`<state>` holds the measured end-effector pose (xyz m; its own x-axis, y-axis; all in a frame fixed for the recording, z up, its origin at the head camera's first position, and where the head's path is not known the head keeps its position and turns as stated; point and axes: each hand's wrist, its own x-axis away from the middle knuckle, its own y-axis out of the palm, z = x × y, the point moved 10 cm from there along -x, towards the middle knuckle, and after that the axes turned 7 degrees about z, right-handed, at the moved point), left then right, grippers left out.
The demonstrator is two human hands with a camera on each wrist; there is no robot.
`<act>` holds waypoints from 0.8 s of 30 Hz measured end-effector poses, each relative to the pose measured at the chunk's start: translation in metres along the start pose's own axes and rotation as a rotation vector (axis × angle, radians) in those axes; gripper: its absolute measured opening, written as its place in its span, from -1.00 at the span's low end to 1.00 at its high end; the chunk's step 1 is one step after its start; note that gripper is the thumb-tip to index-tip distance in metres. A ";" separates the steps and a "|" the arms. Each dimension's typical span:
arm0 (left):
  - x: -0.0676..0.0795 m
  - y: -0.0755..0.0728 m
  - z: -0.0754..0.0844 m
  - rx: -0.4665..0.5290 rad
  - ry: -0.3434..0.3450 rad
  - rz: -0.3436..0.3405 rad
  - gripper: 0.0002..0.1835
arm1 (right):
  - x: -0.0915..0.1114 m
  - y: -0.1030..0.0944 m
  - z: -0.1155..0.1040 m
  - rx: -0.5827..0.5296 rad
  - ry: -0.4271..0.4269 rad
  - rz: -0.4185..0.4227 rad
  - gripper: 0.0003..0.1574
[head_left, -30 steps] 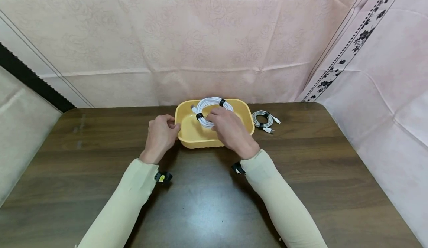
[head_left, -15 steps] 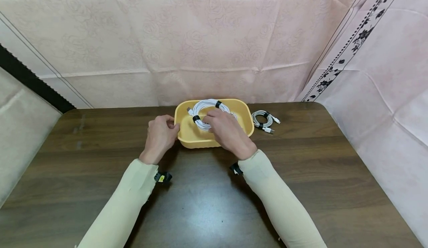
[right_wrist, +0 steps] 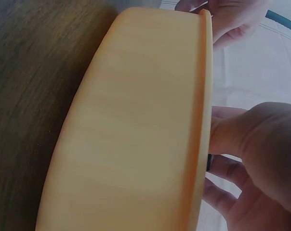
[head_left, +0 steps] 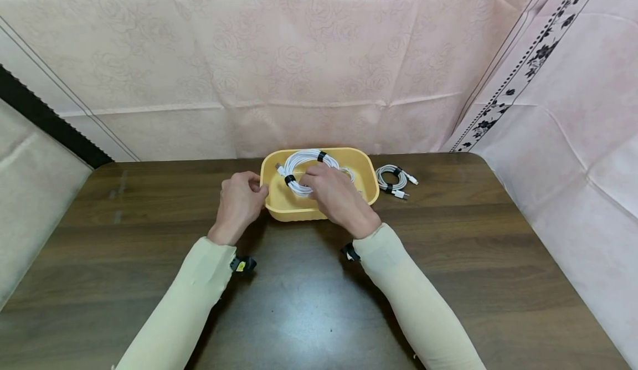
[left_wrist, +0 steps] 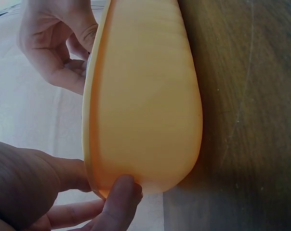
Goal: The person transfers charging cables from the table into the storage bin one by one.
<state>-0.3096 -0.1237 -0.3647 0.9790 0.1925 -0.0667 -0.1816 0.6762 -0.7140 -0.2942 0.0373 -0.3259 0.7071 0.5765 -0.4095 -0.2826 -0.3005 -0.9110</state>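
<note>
A yellow plastic tray [head_left: 294, 215] sits at the far side of the table. My left hand [head_left: 241, 201] pinches its left rim, with the thumb and a finger on either side of the edge in the left wrist view. My right hand [head_left: 339, 195] reaches into the tray and grips a coiled white cable [head_left: 294, 165] bound with black straps. Its fingertips are partly hidden, behind the tray wall in the right wrist view. A smaller loop of white cable [head_left: 351, 175] shows in the tray, right of the coil; whether it is a separate cable I cannot tell.
Another coiled white cable [head_left: 391, 179] with black straps and two plug ends lies on the wooden table [head_left: 299, 303], just right of the tray. A pale patterned cloth [head_left: 309, 71] hangs behind the table's far edge, with more cloth at both sides.
My right hand has moved a little left and down with the coiled cable, which now sits lower in the tray. More of the smaller loop shows. My left hand has stayed on the rim.
</note>
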 end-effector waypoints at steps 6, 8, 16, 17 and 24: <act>0.000 0.000 0.000 -0.002 0.005 0.010 -0.67 | -0.002 0.005 -0.003 -0.002 -0.023 -0.019 -0.67; 0.000 0.000 0.000 -0.004 0.009 0.015 -0.67 | -0.002 0.005 -0.004 -0.007 -0.025 -0.021 -0.67; 0.000 0.000 0.001 -0.007 0.009 0.011 -0.68 | -0.002 0.009 -0.005 -0.024 -0.024 -0.035 -0.65; 0.000 0.000 0.001 -0.007 0.007 0.009 -0.68 | -0.002 0.010 -0.005 -0.024 -0.025 -0.038 -0.65; 0.000 0.000 0.000 -0.017 -0.003 0.001 -0.67 | -0.004 0.013 -0.007 -0.033 -0.032 -0.063 -0.66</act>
<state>-0.3101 -0.1235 -0.3645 0.9785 0.1952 -0.0659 -0.1813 0.6636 -0.7258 -0.2961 0.0255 -0.3356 0.7014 0.6188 -0.3537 -0.2163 -0.2880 -0.9329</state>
